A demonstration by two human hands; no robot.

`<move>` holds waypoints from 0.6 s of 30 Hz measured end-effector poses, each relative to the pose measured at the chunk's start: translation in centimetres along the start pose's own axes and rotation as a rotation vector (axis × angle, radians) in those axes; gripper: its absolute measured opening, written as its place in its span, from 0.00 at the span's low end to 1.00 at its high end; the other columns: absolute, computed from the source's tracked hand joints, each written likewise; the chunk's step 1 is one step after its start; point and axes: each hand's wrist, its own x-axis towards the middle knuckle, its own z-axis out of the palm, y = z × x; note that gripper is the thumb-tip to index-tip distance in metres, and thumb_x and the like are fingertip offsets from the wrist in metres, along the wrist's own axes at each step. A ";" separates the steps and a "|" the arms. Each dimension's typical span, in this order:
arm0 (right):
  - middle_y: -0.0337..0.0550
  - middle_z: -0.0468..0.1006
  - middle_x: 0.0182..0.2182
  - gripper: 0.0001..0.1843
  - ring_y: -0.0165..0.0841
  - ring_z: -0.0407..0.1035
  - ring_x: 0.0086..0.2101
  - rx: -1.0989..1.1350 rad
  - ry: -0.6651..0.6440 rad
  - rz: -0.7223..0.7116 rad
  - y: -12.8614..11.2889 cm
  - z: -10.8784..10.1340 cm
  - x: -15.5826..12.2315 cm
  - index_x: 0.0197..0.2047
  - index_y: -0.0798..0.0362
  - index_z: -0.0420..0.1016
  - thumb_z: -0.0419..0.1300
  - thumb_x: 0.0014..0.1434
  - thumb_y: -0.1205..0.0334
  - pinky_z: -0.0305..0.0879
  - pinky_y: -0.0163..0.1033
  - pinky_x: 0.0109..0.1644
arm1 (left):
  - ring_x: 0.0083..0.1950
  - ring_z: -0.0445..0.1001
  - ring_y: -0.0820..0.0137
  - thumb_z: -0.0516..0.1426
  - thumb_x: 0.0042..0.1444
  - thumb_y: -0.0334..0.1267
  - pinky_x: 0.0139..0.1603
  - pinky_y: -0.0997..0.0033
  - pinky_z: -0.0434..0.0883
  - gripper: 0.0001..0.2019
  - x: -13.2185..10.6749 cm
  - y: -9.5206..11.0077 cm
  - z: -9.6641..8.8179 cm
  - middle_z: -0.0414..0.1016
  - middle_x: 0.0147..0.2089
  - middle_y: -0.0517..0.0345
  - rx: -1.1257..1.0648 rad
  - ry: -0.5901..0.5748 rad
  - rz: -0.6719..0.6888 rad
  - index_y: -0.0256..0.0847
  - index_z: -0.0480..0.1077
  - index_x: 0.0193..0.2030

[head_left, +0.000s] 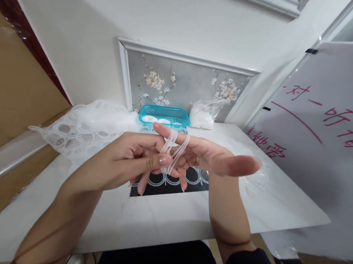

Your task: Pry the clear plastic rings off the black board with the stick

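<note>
White stretchy bands are looped round the outstretched index finger of my right hand, in the middle of the view. That hand's thumb points out to the right and its other fingers are partly curled. From the left, my left hand grips the same bands, its thumb pressed on them. The far fingers of both hands overlap behind the bands, so I cannot make out each finger's hold. Below the hands lies a black mat with a row of white rings on it, partly hidden.
A blue plastic tray with white round pieces stands at the table's back. Beside it is a clear bag of white material. A heap of white rings lies left, clear plastic right. A whiteboard flanks the table.
</note>
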 end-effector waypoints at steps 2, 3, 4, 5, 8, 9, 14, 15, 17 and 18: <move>0.53 0.68 0.55 0.64 0.31 0.67 0.38 0.021 -0.013 -0.022 0.2 0.0 0.1 0.74 0.46 0.37 0.55 0.45 0.22 0.74 0.34 0.34 | 0.16 0.71 0.78 0.58 0.63 0.44 0.14 0.85 0.60 0.12 0.0 0.0 0.0 0.78 0.27 0.59 -0.022 -0.018 0.005 0.38 0.75 0.34; 0.53 0.67 0.55 0.64 0.31 0.67 0.38 0.034 -0.024 -0.027 0.3 0.0 0.1 0.74 0.46 0.35 0.55 0.44 0.22 0.73 0.34 0.34 | 0.16 0.71 0.79 0.58 0.63 0.44 0.14 0.85 0.60 0.11 0.0 0.1 0.0 0.78 0.28 0.59 -0.035 -0.029 0.012 0.38 0.75 0.35; 0.54 0.67 0.55 0.65 0.31 0.66 0.38 0.046 -0.034 -0.026 0.4 0.0 0.1 0.74 0.47 0.34 0.55 0.44 0.22 0.73 0.34 0.34 | 0.16 0.71 0.80 0.58 0.63 0.42 0.14 0.86 0.60 0.10 0.0 0.1 0.0 0.78 0.28 0.60 -0.047 -0.038 0.017 0.39 0.76 0.35; 0.54 0.68 0.55 0.65 0.31 0.66 0.39 0.057 -0.041 -0.024 0.5 0.0 0.1 0.74 0.48 0.33 0.56 0.45 0.23 0.73 0.33 0.35 | 0.16 0.71 0.81 0.58 0.64 0.42 0.15 0.87 0.60 0.10 0.0 0.1 0.0 0.78 0.29 0.61 -0.054 -0.041 0.021 0.39 0.76 0.36; 0.55 0.68 0.54 0.65 0.31 0.66 0.40 0.080 -0.047 -0.028 0.5 0.0 0.0 0.74 0.49 0.32 0.57 0.46 0.24 0.72 0.32 0.35 | 0.17 0.71 0.81 0.58 0.64 0.41 0.15 0.87 0.61 0.09 0.1 0.0 0.0 0.78 0.29 0.61 -0.062 -0.041 0.020 0.40 0.76 0.35; 0.54 0.68 0.54 0.65 0.31 0.66 0.40 0.082 -0.049 -0.028 0.4 0.0 0.0 0.74 0.49 0.32 0.57 0.46 0.25 0.72 0.32 0.36 | 0.17 0.72 0.80 0.58 0.63 0.42 0.15 0.86 0.61 0.10 0.1 0.0 0.0 0.78 0.28 0.61 -0.063 -0.036 0.018 0.39 0.76 0.35; 0.52 0.67 0.55 0.63 0.30 0.66 0.39 0.082 -0.066 -0.043 0.4 -0.1 0.1 0.74 0.48 0.34 0.56 0.47 0.25 0.73 0.34 0.39 | 0.16 0.71 0.79 0.58 0.63 0.44 0.15 0.86 0.61 0.12 0.2 0.2 0.1 0.73 0.21 0.64 -0.056 -0.027 0.019 0.38 0.75 0.33; 0.52 0.67 0.55 0.63 0.30 0.66 0.39 0.082 -0.071 -0.044 0.4 -0.2 0.1 0.74 0.47 0.34 0.57 0.47 0.25 0.73 0.34 0.39 | 0.16 0.71 0.79 0.58 0.63 0.43 0.15 0.87 0.61 0.13 0.2 0.2 0.2 0.72 0.20 0.65 -0.048 -0.024 0.020 0.37 0.74 0.32; 0.50 0.68 0.54 0.62 0.31 0.66 0.40 0.078 -0.099 -0.044 0.5 -0.3 0.3 0.74 0.44 0.35 0.57 0.46 0.25 0.73 0.35 0.39 | 0.16 0.72 0.79 0.57 0.63 0.43 0.15 0.87 0.62 0.13 0.1 0.3 0.2 0.72 0.19 0.65 -0.034 -0.017 0.022 0.37 0.74 0.32; 0.49 0.68 0.54 0.62 0.31 0.66 0.40 0.075 -0.114 -0.045 0.6 -0.4 0.3 0.74 0.43 0.36 0.57 0.46 0.25 0.74 0.35 0.39 | 0.17 0.72 0.79 0.58 0.63 0.42 0.15 0.86 0.62 0.12 0.1 0.3 0.2 0.72 0.20 0.65 -0.028 -0.015 0.024 0.37 0.74 0.32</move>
